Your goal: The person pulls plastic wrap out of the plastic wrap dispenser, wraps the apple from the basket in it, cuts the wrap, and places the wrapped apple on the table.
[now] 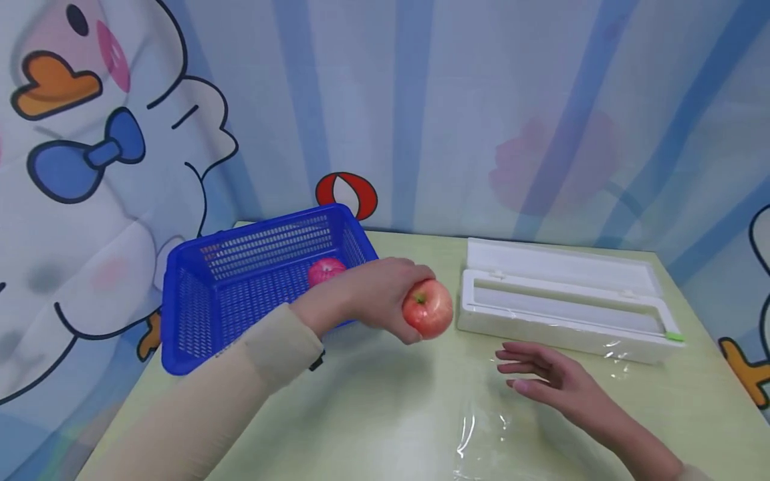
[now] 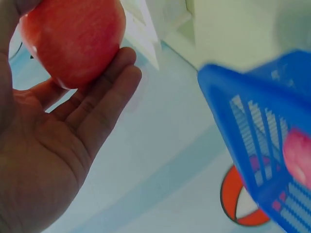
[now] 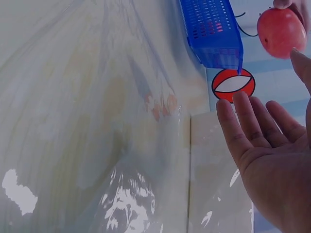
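Observation:
A red apple [image 1: 428,308] is held above the table by the left hand [image 1: 385,294], thumb on the near side and fingers around the far side. The left wrist view shows the same apple [image 2: 75,41] between thumb and fingers. The right hand [image 1: 556,381] hovers over the table to the right of the apple, fingers loosely extended and holding nothing. In the right wrist view its palm [image 3: 279,165] faces up with fingers spread. Behind the left forearm stands a blue plastic basket [image 1: 180,300], with another pinkish-red apple [image 1: 327,270] inside, partly hidden by the left wrist.
A white box [image 1: 541,341] with its lid [image 1: 559,267] raised and a green tab [image 1: 674,337] lies at the back right. Clear plastic film [image 1: 481,434] covers part of the pale table [image 1: 361,427]. A printed cartoon curtain [image 1: 445,120] hangs behind.

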{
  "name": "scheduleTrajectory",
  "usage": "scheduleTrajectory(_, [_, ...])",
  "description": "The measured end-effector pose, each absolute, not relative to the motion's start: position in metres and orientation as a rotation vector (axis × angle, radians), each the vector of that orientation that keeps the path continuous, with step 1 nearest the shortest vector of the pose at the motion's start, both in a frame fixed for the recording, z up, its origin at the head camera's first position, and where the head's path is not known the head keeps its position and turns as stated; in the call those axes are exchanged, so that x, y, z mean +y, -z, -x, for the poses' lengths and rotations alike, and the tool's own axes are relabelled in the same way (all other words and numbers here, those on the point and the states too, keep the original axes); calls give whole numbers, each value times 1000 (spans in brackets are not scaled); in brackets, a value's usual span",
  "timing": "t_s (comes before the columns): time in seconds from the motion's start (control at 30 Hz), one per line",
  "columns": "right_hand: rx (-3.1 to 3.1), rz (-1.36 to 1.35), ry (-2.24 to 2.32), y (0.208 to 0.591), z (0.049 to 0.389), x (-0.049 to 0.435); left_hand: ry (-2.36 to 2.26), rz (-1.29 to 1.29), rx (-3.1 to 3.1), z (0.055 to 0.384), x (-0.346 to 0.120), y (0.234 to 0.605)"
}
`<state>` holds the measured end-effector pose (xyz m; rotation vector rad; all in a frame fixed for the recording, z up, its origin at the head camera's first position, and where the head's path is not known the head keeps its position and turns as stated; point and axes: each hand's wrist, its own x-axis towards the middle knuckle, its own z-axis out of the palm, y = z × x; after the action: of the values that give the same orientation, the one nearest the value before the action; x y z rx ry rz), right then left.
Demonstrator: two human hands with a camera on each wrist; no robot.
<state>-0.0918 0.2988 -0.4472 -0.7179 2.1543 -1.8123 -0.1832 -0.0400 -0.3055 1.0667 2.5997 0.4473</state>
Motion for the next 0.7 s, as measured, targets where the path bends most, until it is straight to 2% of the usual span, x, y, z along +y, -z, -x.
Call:
scheduleTrajectory(0.33, [2191,631,1898,441,93,284,-394,-1068,2589,177,4,332])
scheduleTrajectory(0.57, [2221,666,2045,437,95,265,-355,-1055,2604,172,20,347])
scheduleTrajectory(0.7, [2296,582,2018,437,95,258,-295,-1064,2638,168,27,356])
